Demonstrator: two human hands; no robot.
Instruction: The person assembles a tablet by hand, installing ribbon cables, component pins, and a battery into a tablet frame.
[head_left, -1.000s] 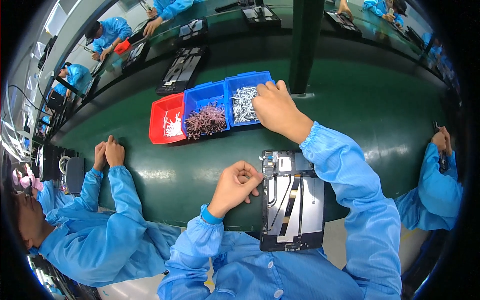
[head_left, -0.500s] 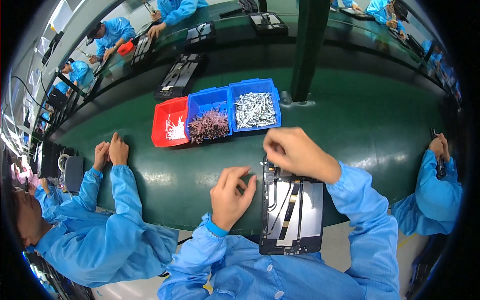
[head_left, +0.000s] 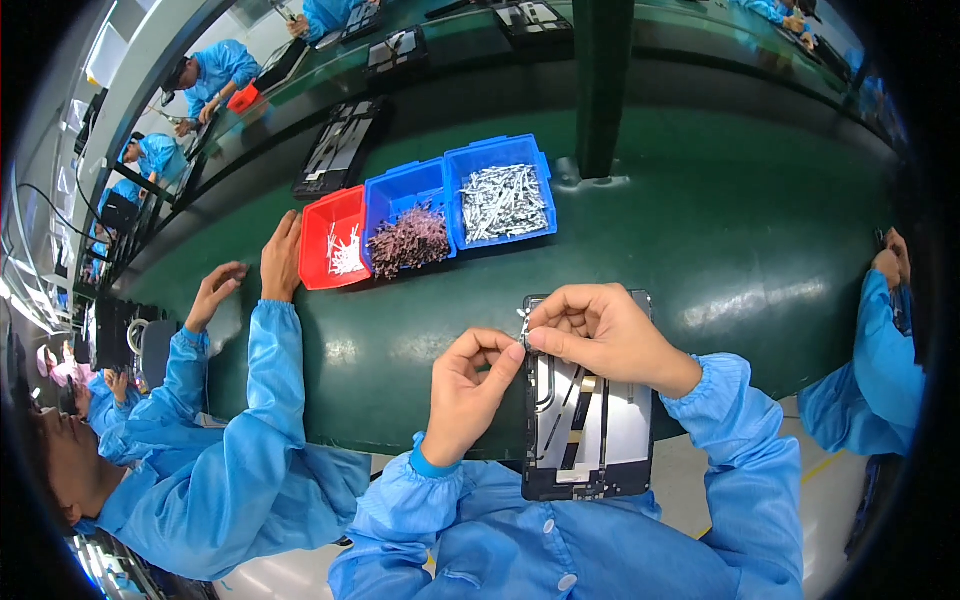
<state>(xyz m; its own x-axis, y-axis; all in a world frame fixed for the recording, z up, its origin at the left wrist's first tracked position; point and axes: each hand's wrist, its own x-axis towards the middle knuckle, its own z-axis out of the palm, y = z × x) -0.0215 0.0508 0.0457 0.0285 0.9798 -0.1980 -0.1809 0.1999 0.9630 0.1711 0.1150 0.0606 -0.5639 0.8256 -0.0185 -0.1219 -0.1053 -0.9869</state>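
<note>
An opened tablet (head_left: 622, 420) lies at the table's near edge, with its black frame, pale inner panel and dark ribbon cables exposed. Over its upper left corner my two hands meet fingertip to fingertip. My left hand (head_left: 468, 385) is closed, thumb and index finger pinched at the tablet's left edge. Closed in a pinch just beside it, my right hand (head_left: 610, 335) covers part of the tablet's upper end. A tiny white piece (head_left: 522, 312) shows by the right fingertips. What either pinch holds is too small to make out.
Beyond the tablet stand a red bin (head_left: 312, 235) of white strips, a blue bin (head_left: 400, 180) of pinkish-brown small parts and another blue bin (head_left: 490, 150) of silvery-white strips. A co-worker's hand (head_left: 281, 258) touches the red bin. A green post (head_left: 602, 100) rises behind. Another opened tablet (head_left: 340, 145) lies further back.
My right hand has come down from the tablet's top edge to its upper left corner. My left hand moved right and closed into a pinch. The co-worker's hand reached the red bin.
</note>
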